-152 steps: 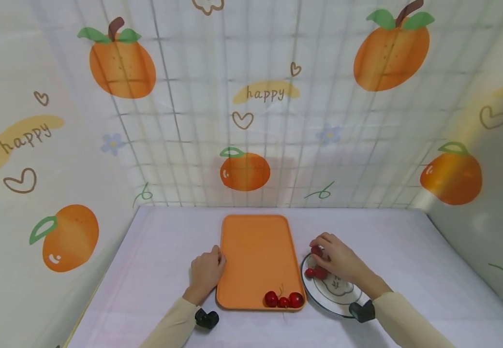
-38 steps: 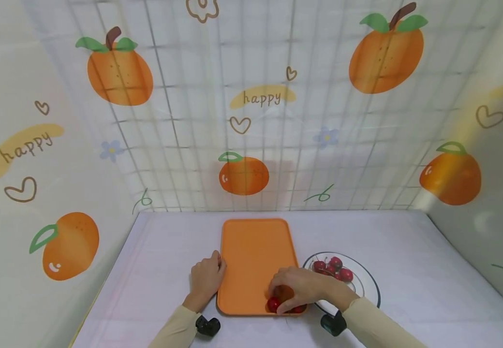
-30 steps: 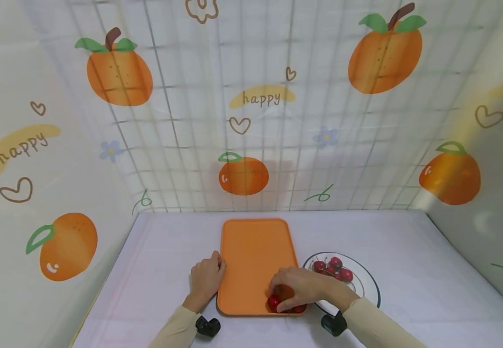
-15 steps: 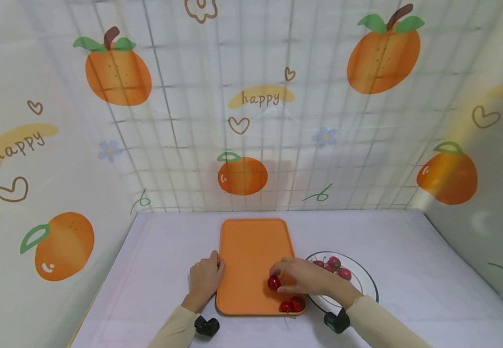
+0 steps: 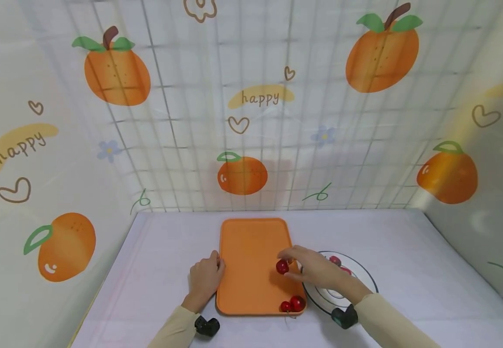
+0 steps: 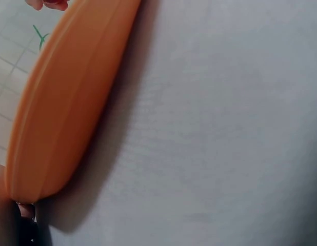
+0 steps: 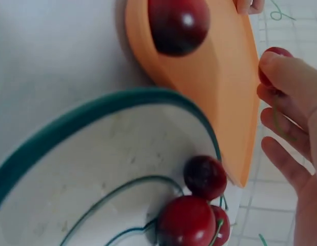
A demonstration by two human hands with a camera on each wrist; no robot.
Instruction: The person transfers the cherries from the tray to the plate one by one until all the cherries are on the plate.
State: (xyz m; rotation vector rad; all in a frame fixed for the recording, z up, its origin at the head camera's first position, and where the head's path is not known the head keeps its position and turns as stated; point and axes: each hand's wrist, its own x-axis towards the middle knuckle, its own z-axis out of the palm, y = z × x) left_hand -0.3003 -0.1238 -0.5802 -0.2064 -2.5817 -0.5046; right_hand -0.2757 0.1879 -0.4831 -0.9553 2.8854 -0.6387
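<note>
My left hand (image 5: 205,275) grips the left rim of an orange tray (image 5: 251,251); in the left wrist view part of that hand (image 6: 0,189) shows by the tray wall (image 6: 71,97). A red cherry (image 5: 282,267) with a stem is pinched between thumb and finger of my right hand (image 5: 317,266), raised above the tray's right side. Two more cherries (image 5: 297,303) lie in the tray's near right corner. Several cherries (image 7: 186,223) sit on a white plate (image 7: 97,154) with a dark green rim, partly hidden by the right hand and forearm in the head view.
The plate (image 5: 371,278) stands close against the tray's right side on a white-covered table (image 5: 164,251). A patterned curtain (image 5: 251,135) with printed oranges stands behind and at both sides. Dark wrist cameras (image 5: 208,326) sit below the hands.
My right hand went from the plate to the tray's near right corner, took a cherry there, and lifted it away and to the right, leaving two in that corner. My left hand stayed put.
</note>
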